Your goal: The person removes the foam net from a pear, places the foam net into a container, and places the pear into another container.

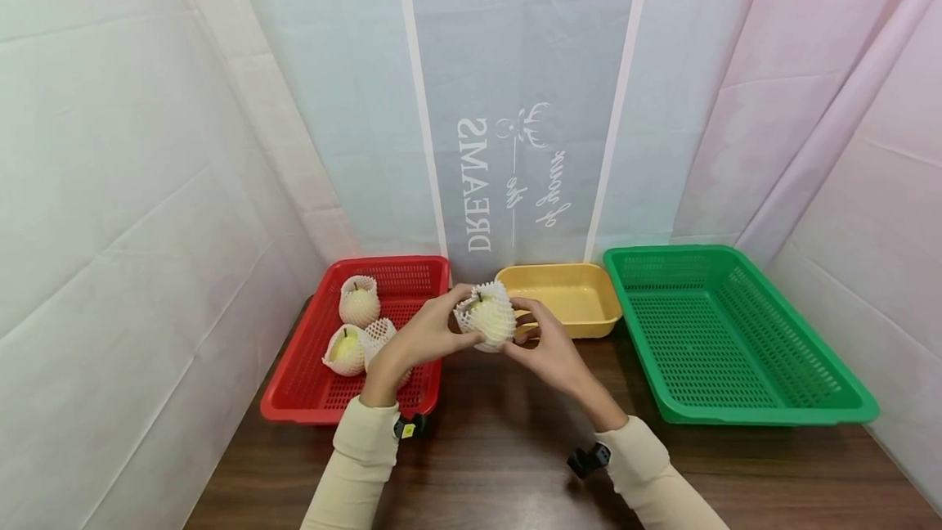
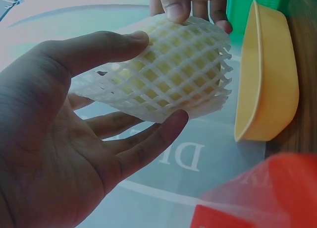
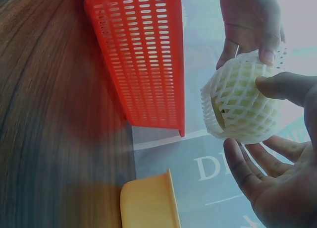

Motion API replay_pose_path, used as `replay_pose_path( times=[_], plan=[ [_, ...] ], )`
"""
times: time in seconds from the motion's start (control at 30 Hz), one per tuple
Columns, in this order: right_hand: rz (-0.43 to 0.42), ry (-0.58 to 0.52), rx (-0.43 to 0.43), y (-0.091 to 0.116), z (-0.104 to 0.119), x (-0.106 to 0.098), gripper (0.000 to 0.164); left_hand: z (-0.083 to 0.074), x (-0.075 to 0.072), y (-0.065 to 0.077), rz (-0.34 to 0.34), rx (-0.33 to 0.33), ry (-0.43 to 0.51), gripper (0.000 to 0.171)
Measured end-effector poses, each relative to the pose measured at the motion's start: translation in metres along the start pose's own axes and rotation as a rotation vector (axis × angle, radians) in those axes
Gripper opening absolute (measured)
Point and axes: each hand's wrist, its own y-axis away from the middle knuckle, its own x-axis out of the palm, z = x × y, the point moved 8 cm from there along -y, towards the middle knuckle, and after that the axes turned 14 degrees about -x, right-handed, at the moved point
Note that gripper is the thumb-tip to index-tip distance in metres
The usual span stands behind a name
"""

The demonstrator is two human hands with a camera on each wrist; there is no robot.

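A pale yellow pear [image 1: 491, 321] with a dark stem, wrapped in a white foam net sleeve [image 2: 173, 72], is held up above the table between both hands. My left hand [image 1: 425, 332] grips it from the left, thumb on the near side and fingers round the far side. From the right, my right hand [image 1: 553, 354] holds the same pear, its thumb [image 3: 285, 85] pressing on the netting and its fingers underneath in the right wrist view. The stem end shows at the open edge of the sleeve.
At left stands a red basket [image 1: 294, 375] with several netted pears [image 1: 360, 305], partly hidden by my left forearm. A yellow tray [image 1: 581, 301] sits behind the hands. The large green basket [image 1: 728, 350] is at right. All stand on a dark wooden table [image 1: 500, 448] before cloth hangings.
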Motion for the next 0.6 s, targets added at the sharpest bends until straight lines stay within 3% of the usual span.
replay_pose_path(
  times=[0.6],
  plan=[
    [-0.028, 0.002, -0.022, 0.010, 0.000, -0.020, 0.066, -0.002, 0.018, -0.001, -0.073, 0.008, 0.098, 0.068]
  ],
)
